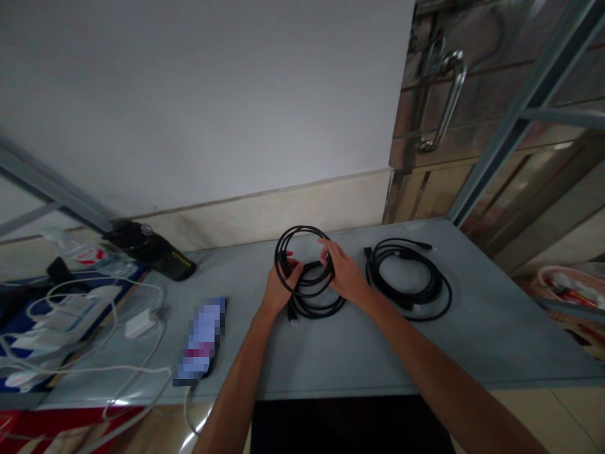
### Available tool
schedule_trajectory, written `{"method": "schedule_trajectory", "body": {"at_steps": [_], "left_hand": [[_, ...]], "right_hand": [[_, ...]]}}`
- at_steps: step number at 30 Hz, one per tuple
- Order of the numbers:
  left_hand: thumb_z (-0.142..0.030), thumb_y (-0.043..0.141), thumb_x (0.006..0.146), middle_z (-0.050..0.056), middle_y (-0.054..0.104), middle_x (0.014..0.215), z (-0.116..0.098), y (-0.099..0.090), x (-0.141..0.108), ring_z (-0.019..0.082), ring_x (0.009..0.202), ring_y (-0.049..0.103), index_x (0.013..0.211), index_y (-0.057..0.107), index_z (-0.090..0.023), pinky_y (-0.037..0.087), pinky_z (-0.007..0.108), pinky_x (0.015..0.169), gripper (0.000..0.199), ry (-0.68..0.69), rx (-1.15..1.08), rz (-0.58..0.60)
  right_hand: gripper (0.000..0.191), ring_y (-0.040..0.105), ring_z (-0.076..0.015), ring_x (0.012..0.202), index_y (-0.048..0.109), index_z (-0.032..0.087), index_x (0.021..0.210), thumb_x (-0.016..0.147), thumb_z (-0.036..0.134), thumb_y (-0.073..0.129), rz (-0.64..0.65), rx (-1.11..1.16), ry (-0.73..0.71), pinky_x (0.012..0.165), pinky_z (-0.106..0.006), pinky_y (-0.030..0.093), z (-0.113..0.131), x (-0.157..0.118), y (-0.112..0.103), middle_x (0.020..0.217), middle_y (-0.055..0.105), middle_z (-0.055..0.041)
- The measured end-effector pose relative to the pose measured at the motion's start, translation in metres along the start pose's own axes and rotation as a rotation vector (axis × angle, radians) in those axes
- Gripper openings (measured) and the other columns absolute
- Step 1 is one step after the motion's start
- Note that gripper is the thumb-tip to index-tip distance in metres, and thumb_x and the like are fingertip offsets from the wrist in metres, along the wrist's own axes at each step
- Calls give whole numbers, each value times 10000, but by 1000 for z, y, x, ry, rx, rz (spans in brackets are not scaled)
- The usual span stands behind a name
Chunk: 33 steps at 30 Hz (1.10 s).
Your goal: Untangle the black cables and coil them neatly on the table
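Where the held coil (303, 227) of black cable stands above the gray table (331, 372), the left hand (278, 284) pinches its left side between thumb and fingers; the right hand (344, 272) grips its right side, fingers curled. Beneath it rests a lower coil (321, 314) (whether joined, I cannot tell). Right of it lies a third coil (401, 296); left, a phone (201, 340).

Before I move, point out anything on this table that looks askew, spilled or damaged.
Only the thin white cables stand out, straggling across the left of the grey table and over its front edge, unlike the coiled black cable at right. No spill or damage shows.
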<state>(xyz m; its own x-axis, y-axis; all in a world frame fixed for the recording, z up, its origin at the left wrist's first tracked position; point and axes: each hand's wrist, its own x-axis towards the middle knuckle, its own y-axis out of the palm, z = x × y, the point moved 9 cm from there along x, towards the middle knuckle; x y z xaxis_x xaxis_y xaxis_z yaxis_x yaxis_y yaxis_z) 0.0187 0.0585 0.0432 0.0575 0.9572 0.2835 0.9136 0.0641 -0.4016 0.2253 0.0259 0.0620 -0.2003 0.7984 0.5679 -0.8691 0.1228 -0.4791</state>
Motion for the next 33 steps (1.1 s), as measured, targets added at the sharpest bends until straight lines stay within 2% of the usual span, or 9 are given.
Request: {"method": "schedule_trajectory", "body": {"at_steps": [7,12,15,18,20,22,26,30,33], "left_hand": [[-478,763,963,52,794,991,1,-3,3,253,912,779,1257,599,-242,605,434,890,411,23,115,65],[-547,762,974,39,803,948,5,-4,4,260,860,781,1282,599,-245,591,427,825,461,19,223,93],[-541,751,979,46,808,971,6,-2,4,277,895,795,1322,581,-234,603,448,862,491,22,261,75],[-470,711,1003,67,814,1044,0,0,4,280,974,803,1333,558,-229,621,464,943,437,82,234,25],[-442,697,1019,79,807,1098,-5,0,4,273,1008,800,1315,555,-235,627,458,972,389,114,182,-10],[-466,712,1032,83,798,1109,-9,0,3,266,1005,796,1271,573,-240,630,444,970,358,106,136,-31],[-594,631,1103,82,808,1136,-15,3,-3,257,1041,792,1245,626,-237,620,422,995,385,20,17,1],[-690,498,1136,80,825,1149,-20,6,-7,260,1082,781,1166,726,-227,613,395,999,517,-28,-76,34],[-749,372,1143,100,842,1132,-13,5,-7,286,1114,780,1112,785,-209,605,421,1027,680,-80,-130,33]], "right_hand": [[800,685,-242,1031,357,217,1647,894,17,539,225,-182,29,940,-396,595,5,-2,14,1339,674,-133],[897,713,-253,1050,304,253,1712,894,52,614,263,-224,40,941,-380,612,12,-1,13,1374,682,-132],[940,725,-260,1066,277,246,1740,894,44,635,257,-204,29,952,-383,619,9,-2,15,1414,680,-144],[741,733,-262,1089,333,247,1707,1024,108,587,222,-212,46,943,-391,626,0,-3,18,1472,663,-155],[448,733,-266,1111,485,237,1583,1138,231,534,206,-227,67,939,-391,627,-4,-3,20,1478,650,-160],[277,732,-262,1089,604,219,1415,1184,343,515,194,-230,87,940,-398,632,-5,-3,20,1446,636,-167],[236,721,-253,1100,644,213,1259,1171,418,566,72,-153,119,969,-416,647,1,0,8,1414,584,-175],[247,699,-276,1237,621,239,1048,1141,468,616,-67,-93,147,1042,-455,641,6,0,-6,1552,509,-189],[226,678,-286,1336,608,248,1049,1149,450,593,-118,-62,126,1120,-470,613,11,0,-10,1587,514,-188]]}}
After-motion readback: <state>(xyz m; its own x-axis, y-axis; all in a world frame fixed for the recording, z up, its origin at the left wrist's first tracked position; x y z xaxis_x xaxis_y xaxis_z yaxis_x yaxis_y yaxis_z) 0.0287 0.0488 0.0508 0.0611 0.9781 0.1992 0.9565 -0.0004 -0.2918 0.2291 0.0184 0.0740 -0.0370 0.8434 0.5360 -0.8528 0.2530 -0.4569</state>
